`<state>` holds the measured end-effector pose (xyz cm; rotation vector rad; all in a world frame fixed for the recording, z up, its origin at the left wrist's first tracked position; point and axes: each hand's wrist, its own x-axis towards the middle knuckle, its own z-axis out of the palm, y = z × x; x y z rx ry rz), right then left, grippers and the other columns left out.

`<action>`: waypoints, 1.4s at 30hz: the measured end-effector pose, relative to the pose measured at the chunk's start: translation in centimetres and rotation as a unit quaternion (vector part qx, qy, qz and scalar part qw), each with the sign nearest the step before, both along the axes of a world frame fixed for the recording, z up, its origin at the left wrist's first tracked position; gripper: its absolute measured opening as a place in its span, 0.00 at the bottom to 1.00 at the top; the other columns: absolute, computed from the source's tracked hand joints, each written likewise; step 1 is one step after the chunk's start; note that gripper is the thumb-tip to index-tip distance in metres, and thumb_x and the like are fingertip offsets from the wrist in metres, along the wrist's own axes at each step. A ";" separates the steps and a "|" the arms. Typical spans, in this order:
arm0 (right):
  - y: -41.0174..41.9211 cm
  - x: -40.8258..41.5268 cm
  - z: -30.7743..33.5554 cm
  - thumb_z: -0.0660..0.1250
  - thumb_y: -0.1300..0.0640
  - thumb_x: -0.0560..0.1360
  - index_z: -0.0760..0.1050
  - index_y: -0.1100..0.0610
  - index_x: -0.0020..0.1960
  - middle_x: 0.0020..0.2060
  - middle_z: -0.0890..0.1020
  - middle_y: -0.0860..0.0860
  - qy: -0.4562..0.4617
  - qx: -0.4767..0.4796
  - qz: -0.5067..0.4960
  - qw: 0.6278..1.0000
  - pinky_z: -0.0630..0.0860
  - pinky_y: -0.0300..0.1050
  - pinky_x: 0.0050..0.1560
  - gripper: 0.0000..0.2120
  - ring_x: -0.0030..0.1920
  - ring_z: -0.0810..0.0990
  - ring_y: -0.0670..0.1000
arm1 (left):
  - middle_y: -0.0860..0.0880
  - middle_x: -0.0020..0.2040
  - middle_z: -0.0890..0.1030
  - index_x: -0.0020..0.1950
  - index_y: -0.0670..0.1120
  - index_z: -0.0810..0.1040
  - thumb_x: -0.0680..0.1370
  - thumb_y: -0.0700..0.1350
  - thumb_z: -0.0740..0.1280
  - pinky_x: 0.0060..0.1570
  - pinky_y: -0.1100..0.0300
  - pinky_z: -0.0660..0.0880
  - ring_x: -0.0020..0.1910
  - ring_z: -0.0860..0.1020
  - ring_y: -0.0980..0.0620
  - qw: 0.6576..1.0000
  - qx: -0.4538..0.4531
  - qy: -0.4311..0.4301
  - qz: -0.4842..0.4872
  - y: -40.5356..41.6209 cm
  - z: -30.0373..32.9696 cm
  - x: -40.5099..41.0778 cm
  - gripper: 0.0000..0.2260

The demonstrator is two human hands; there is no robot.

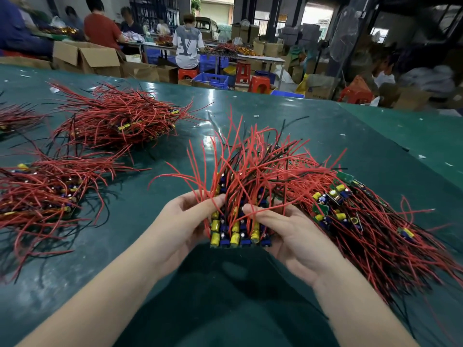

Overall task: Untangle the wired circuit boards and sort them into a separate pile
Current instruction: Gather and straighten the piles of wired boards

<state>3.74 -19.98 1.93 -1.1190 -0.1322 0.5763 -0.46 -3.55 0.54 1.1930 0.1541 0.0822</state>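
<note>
A stack of small circuit boards (236,234) with yellow and blue parts sits between both hands above the green table (325,126). Red and black wires fan up and away from it. My left hand (186,219) grips the stack's left side, its fingers curled among the red wires. On the right side my right hand (283,229) holds the stack, with the fingers over the boards. A tangled heap of wired boards (363,221) lies to the right, touching the held bunch.
Sorted piles of wired boards lie on the left: one near (42,196), one farther back (117,121), and part of another at the left edge (15,118). Beyond the table are people at benches, cardboard boxes (87,58), blue crates and red stools.
</note>
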 end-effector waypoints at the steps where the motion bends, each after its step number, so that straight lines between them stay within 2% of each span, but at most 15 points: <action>1: 0.0 0.1 0.0 0.75 0.60 0.51 0.73 0.67 0.56 0.37 0.86 0.57 0.009 -0.002 0.010 1.000 0.79 0.44 0.29 0.33 0.35 0.85 0.50 | 0.43 0.42 0.84 0.38 0.47 0.85 0.61 0.47 0.74 0.33 0.58 0.80 0.36 0.82 0.50 1.000 -0.010 0.006 -0.005 0.1 -0.1 0.0 0.08; 3: 0.0 0.1 0.0 0.76 0.60 0.52 0.73 0.69 0.58 0.39 0.85 0.58 0.017 -0.014 0.017 1.000 0.80 0.46 0.32 0.36 0.36 0.85 0.52 | 0.40 0.47 0.78 0.40 0.44 0.85 0.59 0.47 0.75 0.40 0.57 0.80 0.44 0.76 0.44 0.999 -0.024 0.027 -0.003 0.2 -0.2 0.1 0.13; 5: 0.0 0.1 -0.2 0.77 0.59 0.52 0.75 0.69 0.56 0.40 0.85 0.57 0.007 -0.022 0.013 1.000 0.82 0.46 0.36 0.34 0.38 0.85 0.51 | 0.39 0.47 0.75 0.41 0.43 0.85 0.57 0.48 0.77 0.43 0.57 0.76 0.44 0.73 0.43 0.999 -0.024 0.040 -0.002 0.2 -0.2 0.0 0.15; 9: 0.0 0.2 -0.5 0.77 0.57 0.50 0.73 0.69 0.60 0.41 0.86 0.55 -0.016 -0.031 -0.003 0.999 0.83 0.48 0.46 0.40 0.41 0.85 0.50 | 0.45 0.37 0.84 0.33 0.46 0.85 0.60 0.44 0.73 0.28 0.65 0.76 0.30 0.81 0.53 0.999 -0.027 0.034 -0.021 0.4 0.3 -0.1 0.05; 13: -0.3 0.2 -0.5 0.78 0.58 0.52 0.82 0.64 0.49 0.41 0.86 0.57 -0.028 -0.018 0.022 0.999 0.82 0.46 0.41 0.26 0.41 0.85 0.50 | 0.40 0.43 0.75 0.35 0.44 0.85 0.56 0.46 0.76 0.37 0.57 0.70 0.37 0.71 0.48 0.999 -0.008 0.037 -0.023 0.6 0.6 -0.2 0.10; 15: -0.3 0.2 -0.6 0.78 0.59 0.52 0.81 0.64 0.50 0.42 0.86 0.57 -0.026 -0.013 0.023 0.999 0.83 0.48 0.45 0.27 0.42 0.85 0.50 | 0.39 0.43 0.75 0.35 0.43 0.85 0.55 0.46 0.76 0.39 0.55 0.66 0.38 0.69 0.46 0.999 -0.008 0.030 -0.020 0.8 0.8 -0.3 0.12; 19: -0.3 0.3 -0.9 0.76 0.61 0.53 0.76 0.69 0.56 0.40 0.86 0.57 -0.013 0.002 0.014 1.000 0.82 0.45 0.47 0.32 0.42 0.85 0.50 | 0.48 0.32 0.80 0.32 0.45 0.85 0.55 0.45 0.75 0.32 0.61 0.69 0.29 0.74 0.54 1.000 0.010 0.017 -0.021 1.0 0.8 -0.2 0.08; 23: -0.5 0.4 -1.1 0.73 0.65 0.57 0.80 0.65 0.47 0.38 0.86 0.56 -0.014 0.013 0.016 1.000 0.82 0.42 0.44 0.18 0.40 0.85 0.48 | 0.49 0.29 0.80 0.30 0.44 0.84 0.56 0.43 0.74 0.26 0.66 0.73 0.25 0.76 0.57 1.000 -0.006 0.024 -0.018 0.8 0.8 -0.2 0.05; 25: -0.5 0.4 -1.0 0.71 0.66 0.59 0.82 0.64 0.44 0.40 0.86 0.58 -0.017 0.010 0.022 1.000 0.81 0.45 0.46 0.13 0.41 0.85 0.50 | 0.50 0.27 0.78 0.29 0.44 0.83 0.56 0.41 0.73 0.24 0.67 0.72 0.22 0.74 0.58 0.999 -0.017 0.030 -0.015 0.8 0.8 -0.2 0.03; 29: -0.4 0.1 -0.7 0.70 0.66 0.62 0.74 0.74 0.59 0.56 0.79 0.69 -0.008 -0.003 0.022 1.000 0.72 0.59 0.65 0.26 0.57 0.79 0.61 | 0.51 0.26 0.76 0.29 0.44 0.83 0.53 0.43 0.75 0.24 0.68 0.71 0.22 0.71 0.59 0.999 -0.021 0.047 -0.012 1.0 0.6 -0.2 0.07; 31: -0.5 0.0 -0.7 0.70 0.66 0.62 0.72 0.75 0.61 0.58 0.77 0.70 0.001 0.001 0.017 1.000 0.69 0.60 0.67 0.28 0.58 0.79 0.61 | 0.52 0.25 0.75 0.28 0.44 0.83 0.54 0.43 0.74 0.23 0.69 0.71 0.21 0.70 0.60 0.998 -0.025 0.051 -0.008 1.0 0.6 -0.2 0.06; 34: -0.3 -0.1 -0.5 0.71 0.64 0.60 0.76 0.72 0.57 0.53 0.80 0.66 0.009 0.000 0.014 1.000 0.72 0.57 0.65 0.26 0.51 0.82 0.55 | 0.50 0.27 0.74 0.28 0.44 0.83 0.53 0.43 0.75 0.26 0.68 0.70 0.23 0.71 0.58 0.998 -0.034 0.052 -0.006 1.0 0.6 -0.1 0.07; 37: -0.2 -0.3 -0.4 0.74 0.62 0.57 0.79 0.70 0.51 0.48 0.84 0.62 0.013 -0.002 0.016 1.000 0.71 0.57 0.65 0.24 0.48 0.83 0.54 | 0.41 0.42 0.72 0.36 0.41 0.84 0.52 0.44 0.77 0.38 0.60 0.69 0.36 0.69 0.50 0.997 -0.037 0.059 -0.011 1.1 0.5 -0.1 0.14; 38: -0.2 -0.3 -0.4 0.74 0.61 0.56 0.81 0.69 0.48 0.45 0.85 0.60 0.012 -0.003 0.015 1.000 0.71 0.56 0.65 0.22 0.46 0.84 0.53 | 0.41 0.42 0.72 0.37 0.41 0.84 0.52 0.44 0.77 0.38 0.60 0.69 0.36 0.69 0.50 0.997 -0.037 0.061 -0.012 1.2 0.5 -0.1 0.16; 42: -0.2 -0.4 -0.1 0.74 0.60 0.55 0.83 0.65 0.40 0.39 0.85 0.56 0.013 -0.011 0.018 1.000 0.73 0.51 0.62 0.14 0.42 0.84 0.49 | 0.47 0.31 0.74 0.34 0.42 0.84 0.53 0.43 0.76 0.27 0.68 0.72 0.26 0.70 0.56 0.998 -0.040 0.057 -0.008 1.3 0.4 -0.1 0.12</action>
